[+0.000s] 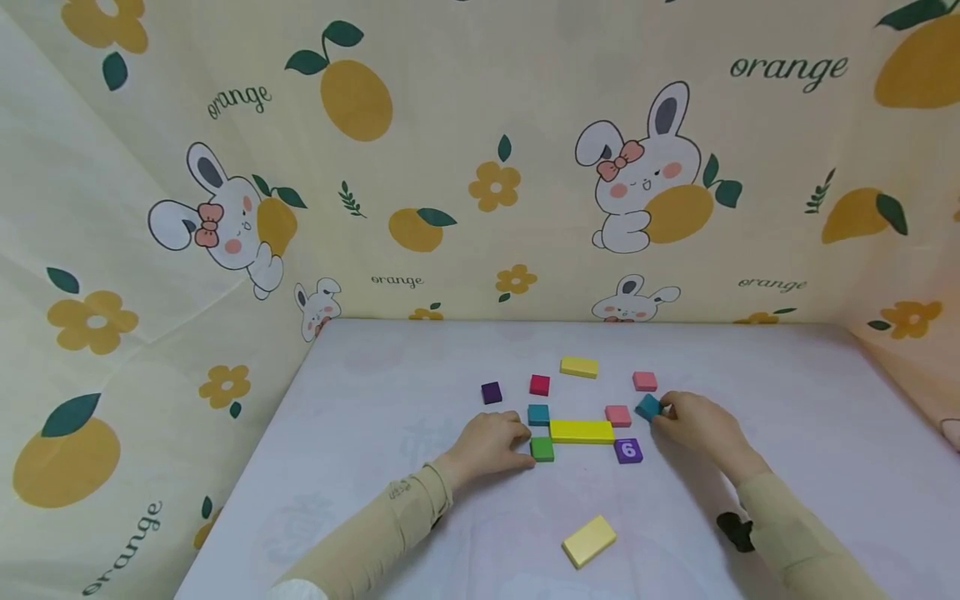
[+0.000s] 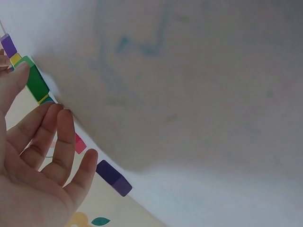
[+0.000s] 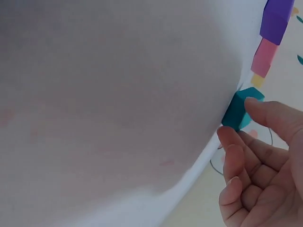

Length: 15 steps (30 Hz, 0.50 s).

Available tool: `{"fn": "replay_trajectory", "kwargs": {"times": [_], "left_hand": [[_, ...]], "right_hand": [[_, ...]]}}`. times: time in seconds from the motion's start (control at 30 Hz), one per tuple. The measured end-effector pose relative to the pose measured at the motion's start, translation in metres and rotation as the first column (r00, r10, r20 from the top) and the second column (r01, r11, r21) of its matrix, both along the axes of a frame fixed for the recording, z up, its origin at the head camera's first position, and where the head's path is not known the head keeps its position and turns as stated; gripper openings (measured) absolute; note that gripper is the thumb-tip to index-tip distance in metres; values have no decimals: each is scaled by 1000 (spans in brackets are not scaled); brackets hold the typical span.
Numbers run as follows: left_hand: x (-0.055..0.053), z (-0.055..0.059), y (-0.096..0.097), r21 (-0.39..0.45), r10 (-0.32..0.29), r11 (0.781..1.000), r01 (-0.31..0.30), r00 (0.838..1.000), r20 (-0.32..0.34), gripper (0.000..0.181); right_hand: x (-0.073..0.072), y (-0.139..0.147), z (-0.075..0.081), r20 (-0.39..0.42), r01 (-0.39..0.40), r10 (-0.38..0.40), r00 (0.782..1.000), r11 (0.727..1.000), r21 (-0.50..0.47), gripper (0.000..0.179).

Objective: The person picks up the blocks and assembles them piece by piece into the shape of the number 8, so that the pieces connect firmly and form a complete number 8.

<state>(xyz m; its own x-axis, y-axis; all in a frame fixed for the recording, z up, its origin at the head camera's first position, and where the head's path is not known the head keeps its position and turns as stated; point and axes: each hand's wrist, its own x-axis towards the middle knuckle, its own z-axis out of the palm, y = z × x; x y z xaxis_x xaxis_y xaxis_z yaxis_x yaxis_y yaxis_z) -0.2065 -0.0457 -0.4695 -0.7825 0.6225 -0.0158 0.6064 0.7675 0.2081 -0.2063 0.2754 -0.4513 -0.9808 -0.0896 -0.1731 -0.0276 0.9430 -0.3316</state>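
In the head view my right hand (image 1: 697, 427) pinches a teal block (image 1: 648, 407) between thumb and fingers, right of a small block arrangement. The right wrist view also shows this teal block (image 3: 242, 109) at the fingertips. My left hand (image 1: 491, 442) rests at the arrangement's left side, its thumb by a green block (image 1: 542, 449) and its fingertips near another teal block (image 1: 538, 414). A long yellow block (image 1: 581, 432) lies between these and, on the right, a pink block (image 1: 618, 416) and a purple block (image 1: 628, 451) marked 6.
Behind the arrangement lie a dark purple block (image 1: 491, 392), a red block (image 1: 539, 385), a yellow block (image 1: 579, 367) and a second pink block (image 1: 645, 381). A pale yellow block (image 1: 589, 542) lies nearer the front. A patterned cloth (image 1: 450, 167) hangs behind the white tabletop (image 1: 375, 367).
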Motion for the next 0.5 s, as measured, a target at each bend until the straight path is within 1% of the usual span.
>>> {"fn": "replay_trajectory", "kwargs": {"times": [0.1, 0.33, 0.5], "left_hand": [[0, 0, 0, 2, -3, 1000, 3, 1000, -3, 40], [0, 0, 1, -6, -1, 1000, 1, 1000, 8, 41], [1, 1, 2, -15, 12, 1000, -11, 1000, 21, 42]], "right_hand": [[-4, 0, -2, 8, 4, -4, 1000, 1000, -17, 32], [-6, -5, -4, 22, 11, -11, 1000, 1000, 1, 30], [-4, -9, 2, -10, -32, 33, 999, 998, 50, 25]]}}
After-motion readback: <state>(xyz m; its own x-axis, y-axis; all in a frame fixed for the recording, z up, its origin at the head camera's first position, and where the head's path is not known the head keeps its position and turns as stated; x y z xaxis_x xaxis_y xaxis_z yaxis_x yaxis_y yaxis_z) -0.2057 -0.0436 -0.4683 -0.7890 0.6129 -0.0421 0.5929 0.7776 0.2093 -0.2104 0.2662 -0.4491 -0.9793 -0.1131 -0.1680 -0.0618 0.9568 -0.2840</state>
